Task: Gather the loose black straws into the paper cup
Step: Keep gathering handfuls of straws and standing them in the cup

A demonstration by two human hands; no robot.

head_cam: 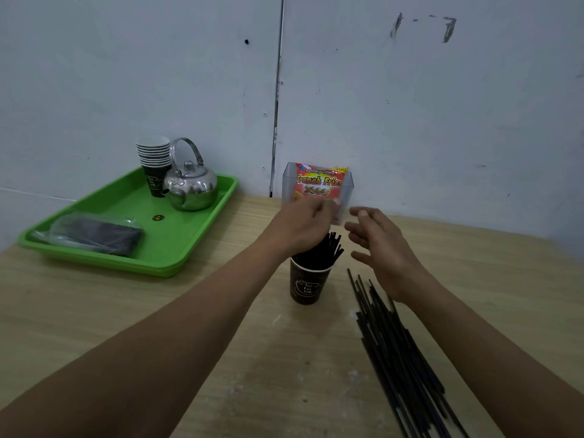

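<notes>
**Bare hands, bare forearms**

Only the person's arms are in view. L hand (pixel 300 229) & R hand (pixel 384 251) are both bare. L forearm (pixel 189 327) & R forearm (pixel 474 349) are bare too, skin running right to the bottom frame edge. R hand's fingers (pixel 358 212) read separately: slim, knuckles visible, nails too small to tell. L hand is motion-blurred, its fingers hard to make out. Forearms are narrow at the wrists & look much broader twd the lower edge (wide-angle lens).

Dark paper cup (pixel 308 284) upright, black straws (pixel 327 248) standing inside; loose straws (pixel 395 352) fanned flat just right of it.
</notes>
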